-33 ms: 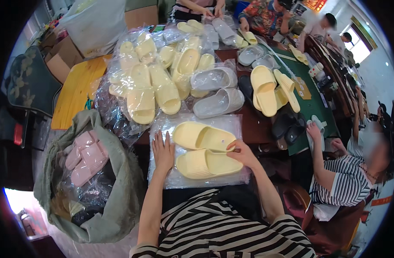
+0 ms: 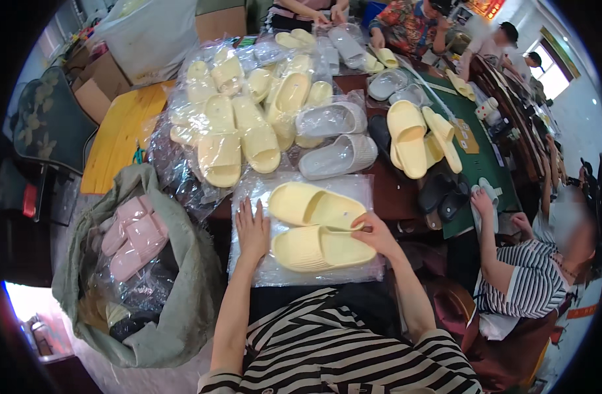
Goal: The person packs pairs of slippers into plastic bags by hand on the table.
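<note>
A pair of pale yellow slippers lies side by side before me, the upper slipper (image 2: 291,202) and the lower slipper (image 2: 298,251), toes to the left. Beneath them is a stack of clear plastic bags (image 2: 248,276) at the table's near edge. My left hand (image 2: 253,231) rests flat on the plastic, fingers spread, beside the toes. At the heel end, my right hand (image 2: 380,238) pinches the slippers where their inner edges meet. Part of the upper slipper's heel edge is hidden by its fingers.
Bagged yellow slippers (image 2: 220,157) and grey slippers (image 2: 337,156) are heaped beyond my hands. Loose yellow slippers (image 2: 406,138) and black slippers (image 2: 436,197) lie to the right. A green sack (image 2: 196,289) holds bagged pink slippers (image 2: 137,236). Several people work around the table.
The whole view has shifted very slightly. My hands and the yellow slippers keep the same positions relative to each other.
</note>
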Tool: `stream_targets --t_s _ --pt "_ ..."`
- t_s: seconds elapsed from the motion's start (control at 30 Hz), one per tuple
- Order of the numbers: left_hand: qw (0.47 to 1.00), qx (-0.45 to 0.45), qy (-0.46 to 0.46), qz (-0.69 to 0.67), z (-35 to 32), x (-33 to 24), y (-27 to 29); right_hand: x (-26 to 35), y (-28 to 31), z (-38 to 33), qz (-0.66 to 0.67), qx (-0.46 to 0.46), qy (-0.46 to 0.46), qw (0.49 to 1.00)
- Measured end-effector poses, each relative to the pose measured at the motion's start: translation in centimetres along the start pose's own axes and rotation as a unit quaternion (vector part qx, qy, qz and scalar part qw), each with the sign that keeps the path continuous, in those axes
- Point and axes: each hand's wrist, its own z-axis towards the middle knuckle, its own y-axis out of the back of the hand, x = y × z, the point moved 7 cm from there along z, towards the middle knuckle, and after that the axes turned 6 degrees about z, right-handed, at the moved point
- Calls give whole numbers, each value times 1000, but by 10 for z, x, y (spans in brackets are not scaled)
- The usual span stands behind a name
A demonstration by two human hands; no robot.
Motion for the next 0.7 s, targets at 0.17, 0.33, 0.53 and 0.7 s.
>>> stream_targets --t_s 0.17,0.33,0.53,0.7 --pt "999 -2 -12 -51 4 -5 2 -9 8 -6 3 -23 -27 999" --pt "996 18 -9 -92 3 13 1 -38 6 -2 -45 -9 -37 998" --pt "965 -40 72 -248 19 26 31 -15 1 -3 -148 -30 6 989" --pt "650 -101 335 -675 37 42 36 -3 2 -6 -194 -46 42 979"
